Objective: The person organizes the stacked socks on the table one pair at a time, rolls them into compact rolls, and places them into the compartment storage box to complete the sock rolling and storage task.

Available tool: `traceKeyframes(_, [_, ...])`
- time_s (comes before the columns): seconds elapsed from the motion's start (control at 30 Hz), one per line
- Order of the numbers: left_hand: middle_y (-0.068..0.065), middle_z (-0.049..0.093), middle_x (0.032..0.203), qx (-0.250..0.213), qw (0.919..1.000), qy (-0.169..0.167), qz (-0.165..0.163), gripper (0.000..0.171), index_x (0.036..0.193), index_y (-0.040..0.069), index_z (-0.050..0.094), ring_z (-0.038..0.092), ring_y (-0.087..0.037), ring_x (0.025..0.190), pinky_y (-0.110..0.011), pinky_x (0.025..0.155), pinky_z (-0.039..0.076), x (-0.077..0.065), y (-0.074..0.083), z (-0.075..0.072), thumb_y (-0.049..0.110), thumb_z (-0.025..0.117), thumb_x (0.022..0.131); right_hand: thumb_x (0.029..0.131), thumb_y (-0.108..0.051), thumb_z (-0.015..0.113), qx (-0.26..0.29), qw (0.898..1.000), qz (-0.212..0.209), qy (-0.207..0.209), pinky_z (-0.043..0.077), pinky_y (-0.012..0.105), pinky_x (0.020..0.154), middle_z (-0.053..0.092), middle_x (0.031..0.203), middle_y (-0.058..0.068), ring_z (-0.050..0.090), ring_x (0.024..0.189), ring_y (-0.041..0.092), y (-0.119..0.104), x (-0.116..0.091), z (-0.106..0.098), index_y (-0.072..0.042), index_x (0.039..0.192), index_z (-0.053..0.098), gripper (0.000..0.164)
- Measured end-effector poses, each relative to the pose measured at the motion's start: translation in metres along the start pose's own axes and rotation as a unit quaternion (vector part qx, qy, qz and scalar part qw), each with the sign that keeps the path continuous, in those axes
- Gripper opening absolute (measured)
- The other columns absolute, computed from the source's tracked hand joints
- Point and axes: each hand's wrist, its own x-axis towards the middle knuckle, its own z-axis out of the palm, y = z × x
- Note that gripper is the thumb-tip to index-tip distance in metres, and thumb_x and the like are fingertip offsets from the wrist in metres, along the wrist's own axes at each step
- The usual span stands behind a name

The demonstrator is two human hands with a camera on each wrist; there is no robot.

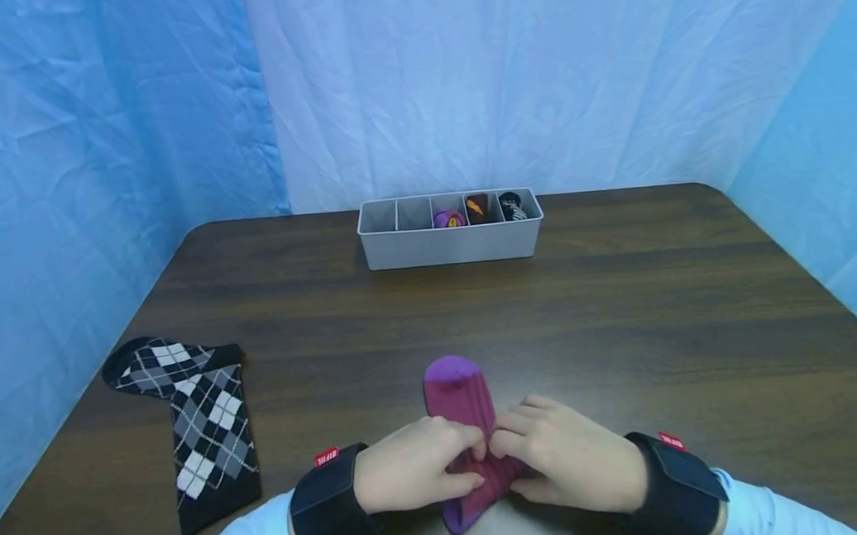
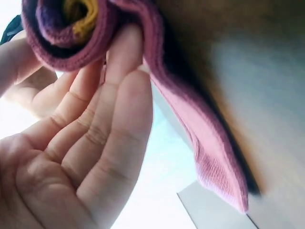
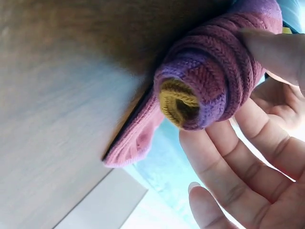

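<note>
A magenta sock with a purple toe (image 1: 452, 371) lies lengthwise on the table, its near part rolled up between both hands. My left hand (image 1: 416, 467) holds the left side of the roll, with fingers under it in the left wrist view. My right hand (image 1: 569, 461) grips the right side, thumb on one face and fingertips against the other. The sock roll (image 3: 209, 81) shows a yellow and purple spiral end in the right wrist view, with the flat part (image 2: 190, 114) trailing away along the table. Left of the hands lies a black and grey argyle sock (image 1: 215, 423), flat.
At the table's far edge stands a grey divided box (image 1: 449, 247). Three of its compartments hold a purple roll (image 1: 449, 219), a brown and orange bundle (image 1: 477, 208) and a black and white bundle (image 1: 512, 207). Blue sheets (image 1: 534, 69) hang behind and beside the dark wooden table (image 1: 663, 309).
</note>
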Motion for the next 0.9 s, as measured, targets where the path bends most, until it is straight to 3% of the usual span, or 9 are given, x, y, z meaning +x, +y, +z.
traceKeyframes(0.13, [0.01, 0.05, 0.071, 0.022, 0.9995, 0.021, -0.002, 0.013, 0.084, 0.017, 0.053, 0.04, 0.003, 0.059, -0.009, 0.053, 0.034, -0.003, 0.003, -0.005, 0.025, 0.06, 0.077, 0.064, -0.025, 0.068, -0.012, 1.0, -0.003, 0.012, 0.039, 0.022, 0.069, 0.053, 0.073, -0.013, 0.046, 0.069, 0.001, 0.001, -0.001, 0.001, -0.019, 0.078, 0.054, 0.021])
traceKeyframes(0.27, [0.009, 0.052, 0.086, 0.103, 0.9924, 0.059, 0.032, 0.033, 0.095, 0.018, 0.051, 0.045, -0.001, 0.074, -0.014, 0.066, 0.04, -0.009, 0.009, -0.01, 0.033, 0.067, 0.07, 0.068, -0.022, 0.066, -0.033, 0.999, -0.004, 0.025, 0.04, 0.024, 0.071, 0.056, 0.073, -0.011, 0.049, 0.069, 0.002, 0.003, -0.001, 0.002, -0.017, 0.082, 0.056, 0.018])
traceKeyframes(0.37, [0.007, 0.05, 0.092, 0.157, 0.9845, 0.056, 0.054, 0.047, 0.1, 0.017, 0.049, 0.045, -0.005, 0.079, -0.019, 0.071, 0.042, -0.011, 0.013, -0.01, 0.033, 0.073, 0.063, 0.072, -0.022, 0.064, -0.043, 0.999, 0.0, 0.027, 0.041, 0.025, 0.071, 0.055, 0.072, -0.01, 0.049, 0.068, 0.003, 0.005, 0.0, 0.003, -0.016, 0.083, 0.056, 0.015])
traceKeyframes(0.47, [0.006, 0.049, 0.093, 0.185, 0.9789, 0.056, 0.067, 0.048, 0.101, 0.017, 0.048, 0.046, -0.005, 0.08, -0.019, 0.071, 0.043, -0.012, 0.013, -0.008, 0.024, 0.074, 0.061, 0.072, -0.021, 0.063, -0.052, 0.998, 0.001, 0.032, 0.041, 0.025, 0.071, 0.055, 0.071, -0.01, 0.049, 0.066, 0.004, 0.007, 0.001, 0.005, -0.015, 0.081, 0.056, 0.013])
traceKeyframes(0.73, [0.009, 0.05, 0.078, 0.146, 0.9848, 0.058, 0.073, 0.016, 0.084, 0.016, 0.052, 0.043, 0.001, 0.067, -0.009, 0.058, 0.037, -0.009, 0.01, -0.007, 0.014, 0.063, 0.073, 0.074, -0.018, 0.061, -0.068, 0.996, -0.014, 0.048, 0.041, 0.026, 0.073, 0.055, 0.072, -0.01, 0.051, 0.07, 0.004, 0.009, 0.001, 0.006, -0.016, 0.084, 0.059, 0.01])
traceKeyframes(0.9, [0.009, 0.046, 0.069, 0.144, 0.9862, 0.058, 0.056, 0.013, 0.077, 0.015, 0.05, 0.04, 0.001, 0.06, -0.009, 0.052, 0.031, -0.008, 0.009, -0.008, 0.006, 0.059, 0.075, 0.073, -0.018, 0.063, -0.045, 0.997, -0.009, 0.054, 0.041, 0.025, 0.072, 0.052, 0.079, -0.01, 0.047, 0.076, 0.003, 0.008, 0.001, -0.003, -0.018, 0.085, 0.057, 0.014])
